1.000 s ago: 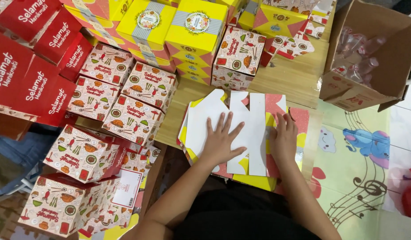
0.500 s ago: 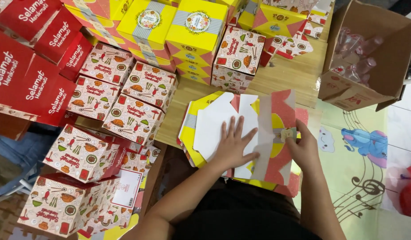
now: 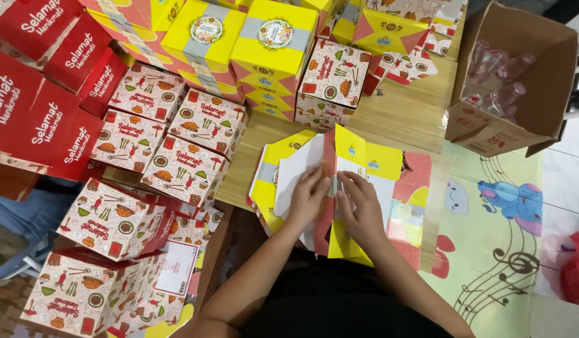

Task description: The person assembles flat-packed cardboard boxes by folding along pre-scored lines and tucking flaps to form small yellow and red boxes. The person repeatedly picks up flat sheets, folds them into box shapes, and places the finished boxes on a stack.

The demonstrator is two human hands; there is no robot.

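A flat yellow, red and white cardboard box blank (image 3: 358, 156) lies partly folded on top of a stack of similar blanks (image 3: 267, 181) at the edge of a low wooden table (image 3: 408, 119). My left hand (image 3: 308, 200) presses on its white inner panel. My right hand (image 3: 361, 206) pinches the raised middle flap beside it. Both hands touch the same blank, fingers almost meeting at the fold.
Several assembled boxes surround the spot: red ones (image 3: 45, 94) at far left, white patterned ones (image 3: 189, 144) stacked on the left, yellow ones (image 3: 273, 37) at the back. An open brown carton (image 3: 515, 75) holding plastic bottles stands at right. A cartoon-printed floor mat (image 3: 490, 225) lies below.
The blank lay flat and white-side up under both spread hands; now its panels are folded upward, yellow outer faces showing, and both hands have come together at the centre fold.
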